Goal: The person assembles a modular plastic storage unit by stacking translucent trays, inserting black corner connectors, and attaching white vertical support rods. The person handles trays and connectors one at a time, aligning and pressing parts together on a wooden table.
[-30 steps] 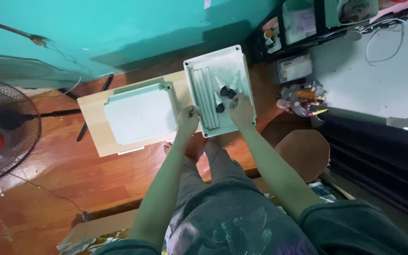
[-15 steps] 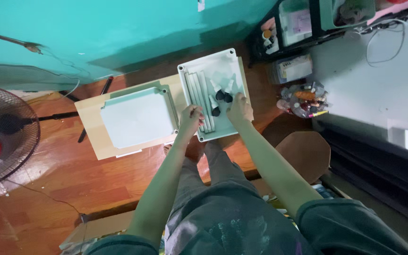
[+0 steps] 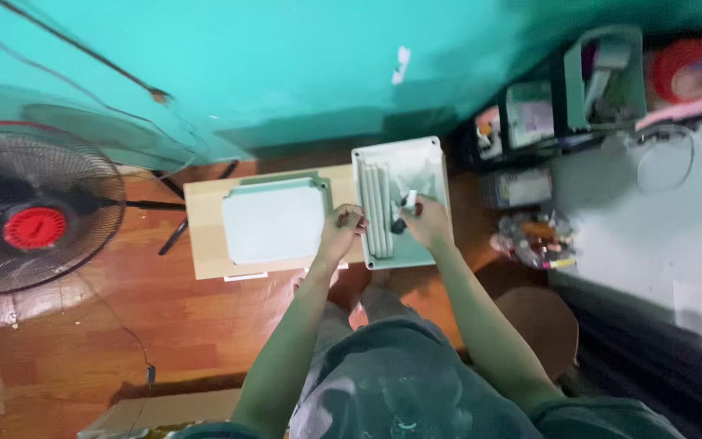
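Two hands are seen over an open pale box (image 3: 428,154) that sits on a light wooden surface (image 3: 205,232). The left hand (image 3: 341,232) is curled at the left edge of the box, beside the long pale tubes (image 3: 377,207) lying inside it. Whether something is held in that hand cannot be told. The right hand (image 3: 428,221) is closed around a small bottle with a black cap (image 3: 400,221), just above the near part of the box. The bottle is blurred, so its shape is not sharp.

Half a second ago, three small bottles were seen lying in the box and the right hand was only resting by them. Now one bottle has been lifted in the fingers, and both hands have been brought closer together. The view has also been shifted, so more of the wall is shown.

Left of the box, a pale lid (image 3: 274,222) is laid flat on the same surface. Far to the left, a fan with a red middle (image 3: 34,226) is stood on the wooden floor (image 3: 123,325). To the right, a heap of small colourful things (image 3: 534,240) is seen near dark shelves (image 3: 530,122).
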